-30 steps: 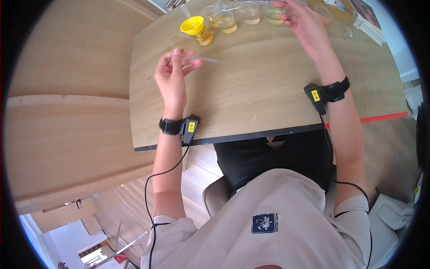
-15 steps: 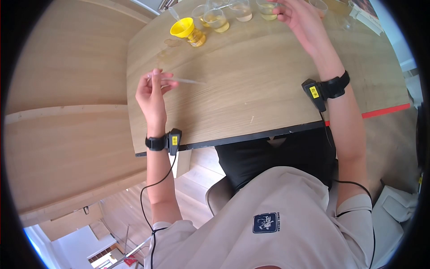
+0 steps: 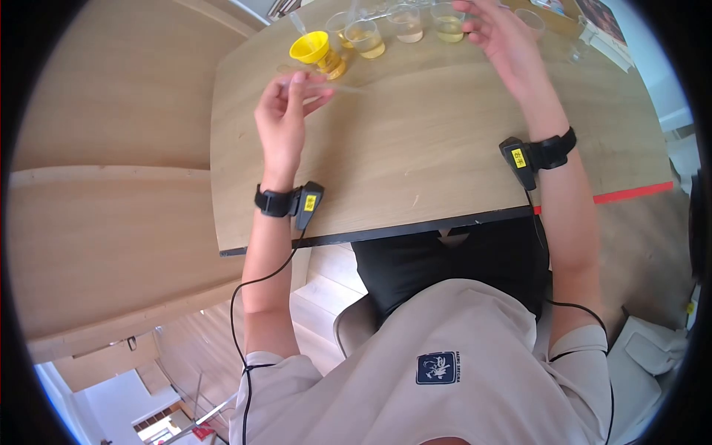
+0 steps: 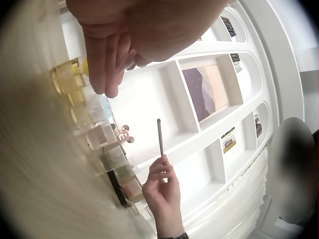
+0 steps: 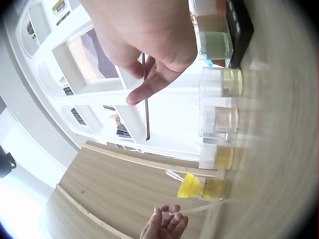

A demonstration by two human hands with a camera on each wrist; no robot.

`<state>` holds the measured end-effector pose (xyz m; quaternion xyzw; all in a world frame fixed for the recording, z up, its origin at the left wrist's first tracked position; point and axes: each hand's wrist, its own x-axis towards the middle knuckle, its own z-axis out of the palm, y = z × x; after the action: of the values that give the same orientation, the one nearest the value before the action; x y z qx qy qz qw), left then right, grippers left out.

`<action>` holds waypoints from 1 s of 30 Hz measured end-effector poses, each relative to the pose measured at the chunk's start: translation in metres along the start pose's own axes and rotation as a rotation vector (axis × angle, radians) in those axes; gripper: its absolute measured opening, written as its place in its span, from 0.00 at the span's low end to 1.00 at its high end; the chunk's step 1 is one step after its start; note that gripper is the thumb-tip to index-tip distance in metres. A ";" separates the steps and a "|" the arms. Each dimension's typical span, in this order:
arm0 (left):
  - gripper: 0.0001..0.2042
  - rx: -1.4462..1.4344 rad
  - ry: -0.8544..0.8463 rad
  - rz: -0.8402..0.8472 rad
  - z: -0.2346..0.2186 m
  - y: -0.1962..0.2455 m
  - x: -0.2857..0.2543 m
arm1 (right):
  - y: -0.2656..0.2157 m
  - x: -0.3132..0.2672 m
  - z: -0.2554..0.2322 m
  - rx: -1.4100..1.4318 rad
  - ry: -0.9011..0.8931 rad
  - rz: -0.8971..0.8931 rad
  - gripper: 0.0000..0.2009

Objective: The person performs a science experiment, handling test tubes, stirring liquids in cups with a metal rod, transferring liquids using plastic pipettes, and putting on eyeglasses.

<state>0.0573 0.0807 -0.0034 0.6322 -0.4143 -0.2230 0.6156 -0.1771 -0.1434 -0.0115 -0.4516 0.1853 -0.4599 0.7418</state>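
Observation:
My left hand (image 3: 284, 122) pinches a thin translucent dropper (image 3: 341, 88) between thumb and fingers, its tip pointing right above the table. Just beyond that hand a yellow funnel (image 3: 309, 47) sits on a small container of yellow liquid (image 5: 214, 188). Raised over the table's far side, my right hand (image 3: 506, 52) holds a slender dark rod (image 5: 147, 119) with thumb and fingers; the left wrist view shows the rod (image 4: 160, 137) upright above that hand. Clear cups (image 3: 366, 39) of pale liquid stand in a row between and beyond the hands.
Another dropper (image 3: 297, 23) stands behind the funnel. A dark holder (image 5: 241, 32) and a green-tinted cup (image 5: 216, 45) are in the right wrist view. Wooden panelling (image 3: 111, 126) borders the table (image 3: 415, 148) on the left, and white shelving (image 4: 189, 142) stands beyond.
Over the last second my left hand, with the dropper, moved toward me and left, then back up near the funnel. My right hand has stayed about where it was.

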 end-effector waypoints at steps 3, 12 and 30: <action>0.14 0.090 0.016 -0.053 -0.023 0.000 -0.010 | 0.002 0.000 -0.002 0.020 -0.033 0.010 0.10; 0.15 0.103 0.040 -0.122 -0.056 0.016 -0.005 | 0.000 -0.002 0.005 0.010 -0.032 0.050 0.11; 0.13 -0.138 -0.081 -0.074 0.035 -0.015 0.017 | 0.001 0.001 0.003 0.024 -0.054 0.021 0.10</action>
<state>0.0430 0.0443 -0.0189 0.5936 -0.3988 -0.2989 0.6319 -0.1743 -0.1427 -0.0107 -0.4531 0.1644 -0.4416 0.7567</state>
